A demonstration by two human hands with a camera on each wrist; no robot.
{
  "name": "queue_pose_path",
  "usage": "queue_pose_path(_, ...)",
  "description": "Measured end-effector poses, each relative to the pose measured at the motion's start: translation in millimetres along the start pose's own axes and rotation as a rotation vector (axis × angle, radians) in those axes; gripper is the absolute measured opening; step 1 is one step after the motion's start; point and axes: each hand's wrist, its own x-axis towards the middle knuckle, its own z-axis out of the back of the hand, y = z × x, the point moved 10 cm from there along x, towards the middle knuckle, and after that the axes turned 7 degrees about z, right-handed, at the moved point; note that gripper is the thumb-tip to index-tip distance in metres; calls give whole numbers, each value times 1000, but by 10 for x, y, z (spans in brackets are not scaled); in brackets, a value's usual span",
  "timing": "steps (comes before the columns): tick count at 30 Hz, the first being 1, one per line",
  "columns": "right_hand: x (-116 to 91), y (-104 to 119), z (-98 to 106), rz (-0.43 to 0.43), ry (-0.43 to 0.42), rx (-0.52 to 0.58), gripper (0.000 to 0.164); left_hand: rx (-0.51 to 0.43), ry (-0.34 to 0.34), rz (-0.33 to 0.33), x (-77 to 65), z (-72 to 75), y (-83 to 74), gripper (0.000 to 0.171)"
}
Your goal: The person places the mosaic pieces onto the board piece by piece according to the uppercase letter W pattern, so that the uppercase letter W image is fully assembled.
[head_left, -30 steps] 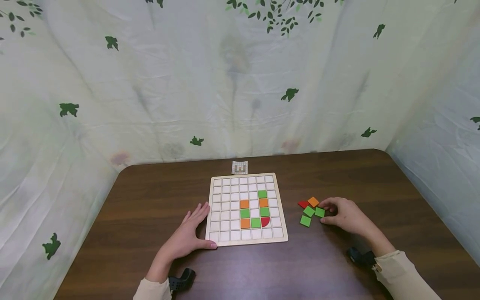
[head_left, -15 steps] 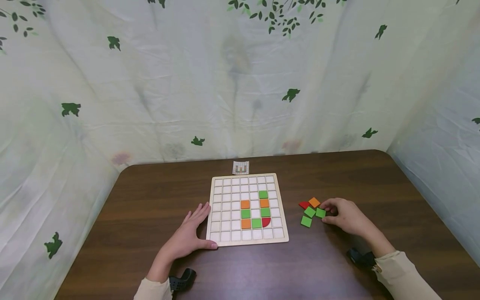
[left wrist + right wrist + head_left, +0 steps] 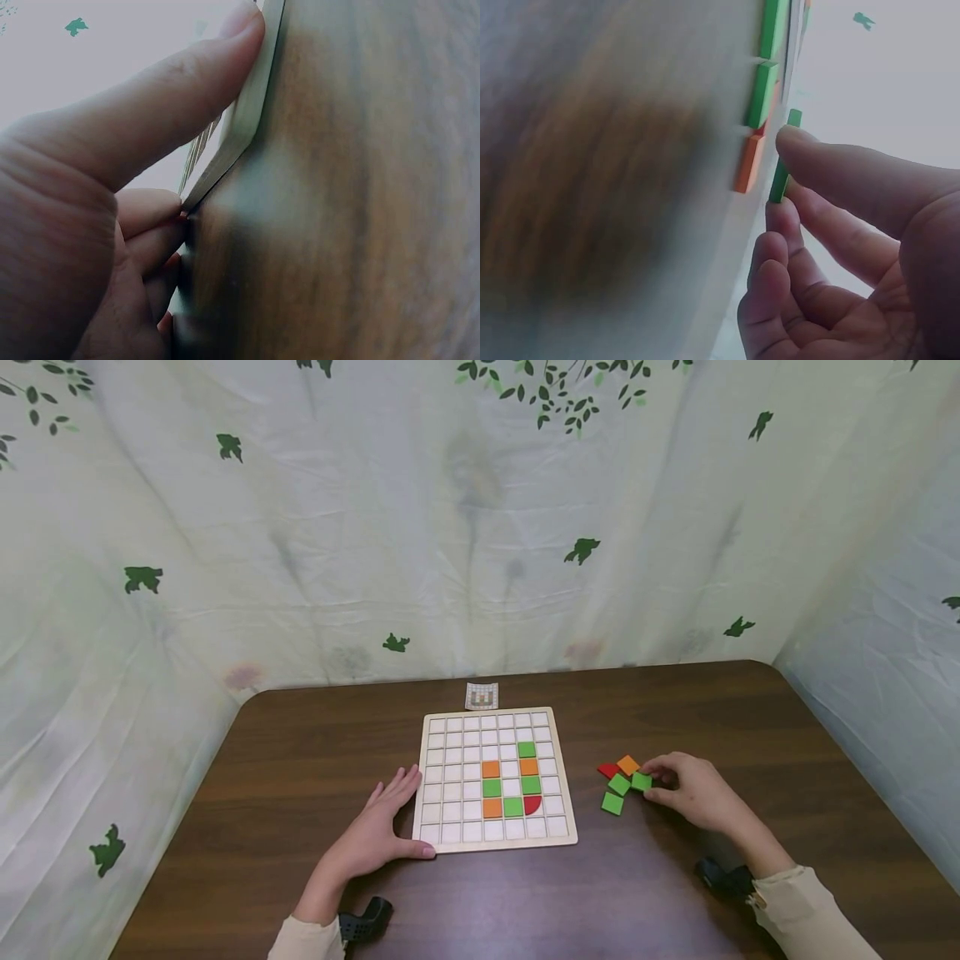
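My right hand (image 3: 693,792) pinches a green square tile (image 3: 781,176) between thumb and fingertips. In the right wrist view that tile is raised off the tabletop. Beside it lie two green tiles (image 3: 612,803), an orange tile (image 3: 628,765) and a partly covered red tile (image 3: 607,770). My left hand (image 3: 367,837) rests along the left edge of a wooden grid board (image 3: 452,812), fingers extended, thumb at the near-left corner. Green tiles (image 3: 513,807), orange tiles (image 3: 492,808) and one red rounded tile (image 3: 532,805) sit in the board's cells, in a U-like outline.
A small card (image 3: 482,696) printed with a grid pattern lies just behind the board. Dark wooden table (image 3: 315,760) surrounds everything, and a pale leaf-printed curtain (image 3: 337,527) hangs behind and at both sides. Each wrist carries a black camera (image 3: 365,920).
The pinched green tile has risen slightly and tilted, and my right hand with it. My left hand and the board keep their place; the view shifted a little early on.
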Motion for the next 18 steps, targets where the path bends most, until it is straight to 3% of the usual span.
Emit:
queue_pose_path(12,52,258,23,77,-88,14,26,4,2,4,-5,9,-28,118)
queue_pose_path(18,120,401,-40,108,-79,17,26,0,4,8,-9,6,-36,118)
